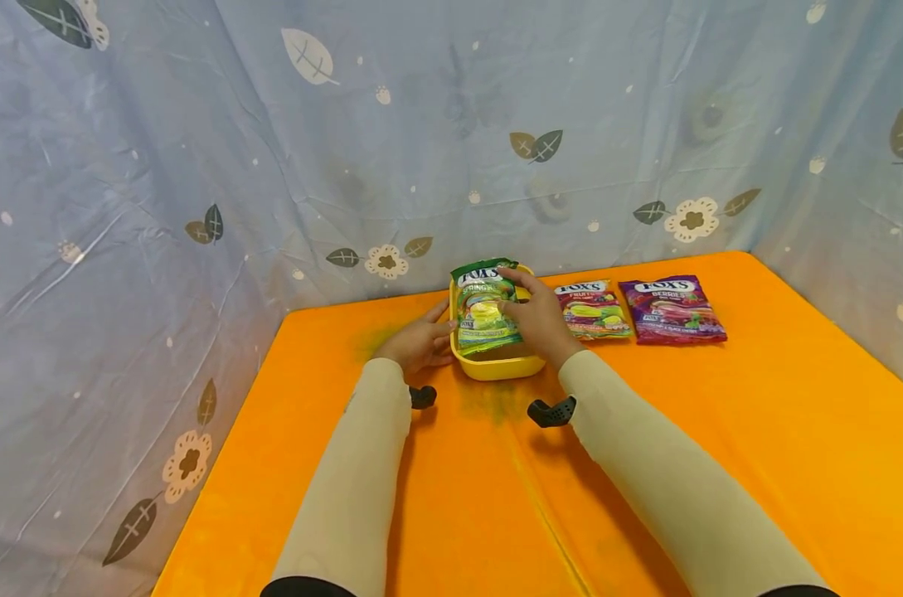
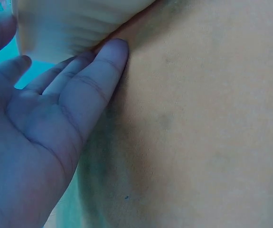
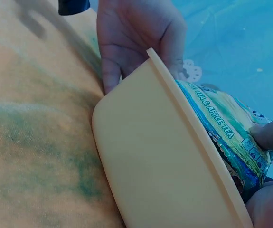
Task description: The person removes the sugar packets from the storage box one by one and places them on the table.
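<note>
A yellow plastic tub (image 1: 499,368) stands on the table. My left hand (image 1: 421,342) rests against its left side; in the left wrist view the fingers (image 2: 96,88) lie fairly straight along the tub wall (image 2: 74,28). My right hand (image 1: 544,322) pinches a green Fox's candy bag (image 1: 481,311) by its right edge. This bag leans upright over the tub's opening, its lower part just inside the rim. In the right wrist view the bag (image 3: 221,118) rises above the rim, with the right thumb (image 3: 271,135) on its face. The tub's inside is mostly hidden.
Right of the tub lie a red-and-yellow Fox's fruits bag (image 1: 593,311) and a purple Fox's berries bag (image 1: 673,311). The orange table (image 1: 451,497) meets a patterned grey-blue curtain (image 1: 436,149) at the back and sides.
</note>
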The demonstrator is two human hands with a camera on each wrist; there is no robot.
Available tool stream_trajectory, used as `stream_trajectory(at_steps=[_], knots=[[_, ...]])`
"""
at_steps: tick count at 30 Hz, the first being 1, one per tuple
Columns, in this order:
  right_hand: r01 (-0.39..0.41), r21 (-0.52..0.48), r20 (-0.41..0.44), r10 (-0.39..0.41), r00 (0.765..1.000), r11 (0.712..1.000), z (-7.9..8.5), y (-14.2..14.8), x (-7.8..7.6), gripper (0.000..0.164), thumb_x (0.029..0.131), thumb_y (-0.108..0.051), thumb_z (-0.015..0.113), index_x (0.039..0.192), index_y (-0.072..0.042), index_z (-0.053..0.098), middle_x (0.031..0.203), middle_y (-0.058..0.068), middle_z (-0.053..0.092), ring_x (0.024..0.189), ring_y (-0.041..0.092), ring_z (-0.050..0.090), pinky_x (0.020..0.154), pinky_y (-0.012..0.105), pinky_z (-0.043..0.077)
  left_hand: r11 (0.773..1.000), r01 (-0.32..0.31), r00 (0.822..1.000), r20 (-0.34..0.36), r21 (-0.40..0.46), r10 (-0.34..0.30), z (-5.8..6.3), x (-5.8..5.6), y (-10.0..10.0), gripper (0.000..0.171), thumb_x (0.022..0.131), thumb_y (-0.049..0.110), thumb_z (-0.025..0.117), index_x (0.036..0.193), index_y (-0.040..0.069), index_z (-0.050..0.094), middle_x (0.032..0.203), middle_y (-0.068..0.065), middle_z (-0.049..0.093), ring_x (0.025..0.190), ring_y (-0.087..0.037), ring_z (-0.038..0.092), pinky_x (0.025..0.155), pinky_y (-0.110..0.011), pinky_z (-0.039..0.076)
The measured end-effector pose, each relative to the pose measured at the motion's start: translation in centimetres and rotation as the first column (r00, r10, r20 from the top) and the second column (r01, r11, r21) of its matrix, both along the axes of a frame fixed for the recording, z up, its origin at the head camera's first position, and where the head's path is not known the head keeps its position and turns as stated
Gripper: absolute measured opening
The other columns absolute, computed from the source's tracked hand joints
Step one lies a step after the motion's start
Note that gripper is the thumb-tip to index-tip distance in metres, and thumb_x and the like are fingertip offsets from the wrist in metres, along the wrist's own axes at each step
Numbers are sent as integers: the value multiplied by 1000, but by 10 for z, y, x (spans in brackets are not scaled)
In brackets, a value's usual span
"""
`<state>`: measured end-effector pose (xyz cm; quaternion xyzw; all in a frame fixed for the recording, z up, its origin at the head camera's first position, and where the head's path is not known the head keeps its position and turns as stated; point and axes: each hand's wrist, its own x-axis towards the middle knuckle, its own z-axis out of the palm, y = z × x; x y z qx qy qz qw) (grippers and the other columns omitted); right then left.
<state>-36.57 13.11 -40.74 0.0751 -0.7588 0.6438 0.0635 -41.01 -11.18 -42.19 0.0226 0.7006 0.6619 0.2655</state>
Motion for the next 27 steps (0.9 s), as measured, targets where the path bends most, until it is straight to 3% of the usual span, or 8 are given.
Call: stream_trajectory(at_steps=[4,9,13,15,23,27], knots=[[14,-11,-19,-14,1000,1000,2,3,-1,56,110,-8,67,162,-26,56,166,8,41,81,23,58,71,22,53,1000,2,1000,-10,0,-2,1,0,1,74,115,26,60,176,38,20,166,-6,46,149,-25,46,113,-55,47],[21,-19,-16,-21,1000,1000,6,7,-2,56,110,-10,69,161,-27,57,165,6,44,113,31,62,87,29,57,1000,-1,1000,-7,5,1,0,-1,0,73,115,24,59,176,38,21,166,-7,46,149,-25,46,114,-57,46],[35,-10,-17,-35,999,999,11,13,-1,55,109,-10,70,160,-26,58,166,5,44,146,29,46,111,40,51,1000,-4,1000,-2,0,4,-2,0,0,75,114,25,61,176,38,21,166,-8,46,148,-25,48,113,-56,47],[36,-21,-18,-36,999,999,15,19,1,56,109,-10,70,161,-24,57,167,6,42,154,28,37,117,45,45,1000,-1,1000,-4,-3,1,-1,0,0,75,114,25,61,176,38,20,167,-9,44,147,-25,49,113,-56,47],[30,-26,7,-30,1000,999,27,41,16,58,110,-12,70,164,-25,54,170,7,37,158,32,30,118,49,43,1000,5,1000,-10,-14,-5,-4,-2,-1,75,115,25,59,176,39,18,172,-8,38,148,-26,48,113,-56,47],[43,-10,16,-43,999,999,30,57,23,56,111,-17,69,164,-27,53,170,6,37,148,32,43,113,43,49,1000,18,1000,-8,-9,-18,-4,-2,-3,75,115,25,59,176,39,17,173,-8,35,150,-27,45,114,-56,46]])
